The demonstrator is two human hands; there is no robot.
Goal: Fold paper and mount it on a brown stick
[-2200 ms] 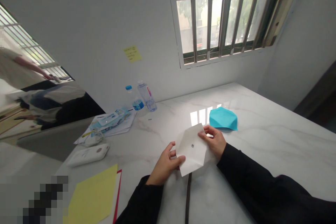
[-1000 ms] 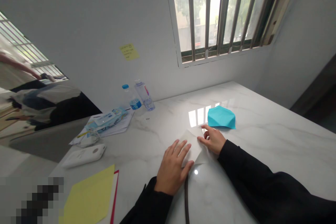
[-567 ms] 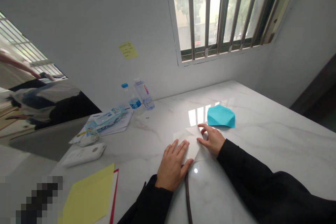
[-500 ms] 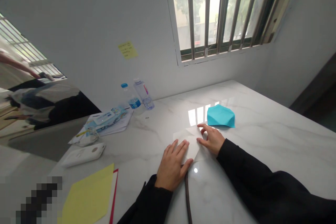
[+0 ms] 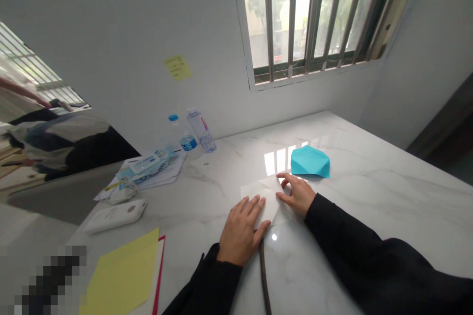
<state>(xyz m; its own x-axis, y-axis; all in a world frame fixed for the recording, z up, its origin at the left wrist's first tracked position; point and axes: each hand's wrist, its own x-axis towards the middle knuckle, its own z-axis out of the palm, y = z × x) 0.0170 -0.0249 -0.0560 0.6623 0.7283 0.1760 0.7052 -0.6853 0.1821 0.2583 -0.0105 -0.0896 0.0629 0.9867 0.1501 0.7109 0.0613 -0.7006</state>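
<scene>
A thin white sheet of paper (image 5: 271, 202) lies on the marble-patterned table, with a folded part toward the right. My left hand (image 5: 244, 229) rests flat on its left side, fingers stretched out. At the right, my right hand (image 5: 297, 194) touches the sheet near its upper right corner. Its index finger and thumb are apart, and the other fingers are curled beneath. Just beyond that hand sits a creased turquoise piece of paper (image 5: 310, 161). A dark cord or strip (image 5: 263, 275) runs from under the left hand toward the table's front.
Yellow paper (image 5: 121, 273) lies over red and white sheets at front left. Behind it are a white power bank-like device (image 5: 116, 217), a white cable, a blue-and-white packet (image 5: 151, 163) on papers, and two plastic bottles (image 5: 201, 130) by the wall. A person stands far left.
The view has shifted slightly. Both hands and the white paper keep nearly the same places.
</scene>
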